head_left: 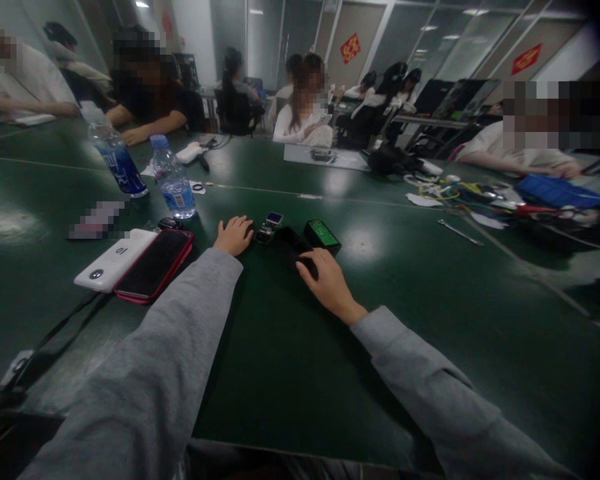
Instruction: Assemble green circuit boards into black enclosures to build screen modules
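Observation:
My left hand rests on the dark green table with its fingers curled down, next to a small device with a blue screen; what lies under its fingers is hidden. My right hand lies over a black object and its fingers close around that object's near end. A small green circuit board in a black frame sits just beyond the right hand. Both arms wear grey sleeves.
A red-cased phone and a white power bank lie at the left, with two water bottles behind them. A metal tool, cables and a blue tray lie at the right. Several people sit around the table.

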The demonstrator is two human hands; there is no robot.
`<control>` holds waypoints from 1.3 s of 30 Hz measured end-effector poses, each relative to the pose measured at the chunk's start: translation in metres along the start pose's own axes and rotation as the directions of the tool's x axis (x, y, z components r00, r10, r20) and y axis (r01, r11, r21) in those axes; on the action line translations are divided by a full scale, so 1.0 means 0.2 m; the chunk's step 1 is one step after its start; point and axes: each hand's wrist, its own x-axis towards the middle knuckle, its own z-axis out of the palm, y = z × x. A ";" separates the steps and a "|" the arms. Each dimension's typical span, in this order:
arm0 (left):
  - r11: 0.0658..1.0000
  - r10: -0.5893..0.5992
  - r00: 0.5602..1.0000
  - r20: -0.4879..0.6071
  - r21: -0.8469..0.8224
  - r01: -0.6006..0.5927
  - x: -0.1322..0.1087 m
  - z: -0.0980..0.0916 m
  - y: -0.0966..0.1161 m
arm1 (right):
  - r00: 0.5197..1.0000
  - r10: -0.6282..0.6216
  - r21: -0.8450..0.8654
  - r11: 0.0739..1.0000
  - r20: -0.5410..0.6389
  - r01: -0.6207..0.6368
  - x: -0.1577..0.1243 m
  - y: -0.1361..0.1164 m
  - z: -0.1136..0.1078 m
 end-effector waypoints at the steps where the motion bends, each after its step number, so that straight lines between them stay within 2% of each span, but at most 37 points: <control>1: 1.000 0.000 1.000 0.002 -0.002 0.000 0.00 0.00 0.00 | 0.998 0.017 -0.006 1.000 -0.057 -0.017 0.00 0.01 0.00; 4: 1.000 0.002 1.000 0.005 -0.009 -0.002 0.00 0.00 0.00 | 0.984 0.070 -0.009 0.997 -0.166 -0.073 0.01 0.04 0.00; 7: 1.000 -0.002 1.000 0.008 -0.011 0.003 0.00 -0.01 0.01 | 0.980 0.078 -0.004 0.997 -0.181 -0.080 0.01 0.05 0.00; 14: 1.000 -0.005 1.000 -0.002 -0.005 0.005 -0.02 -0.03 0.03 | 0.971 -0.077 -0.133 0.990 -0.228 0.048 0.01 0.05 -0.03; 22: 1.000 0.008 1.000 -0.008 -0.006 -0.008 0.00 -0.01 0.00 | 0.963 -0.265 -0.153 0.955 -0.045 0.255 0.00 0.00 -0.03; 30: 1.000 -0.008 1.000 -0.011 -0.004 0.008 -0.01 -0.02 0.03 | 0.938 -0.319 -0.238 0.908 0.137 0.343 -0.01 -0.04 -0.06; 39: 1.000 0.009 1.000 -0.016 0.002 -0.009 -0.02 -0.02 0.02 | 0.914 -0.353 -0.162 0.908 0.199 0.386 -0.03 -0.08 -0.03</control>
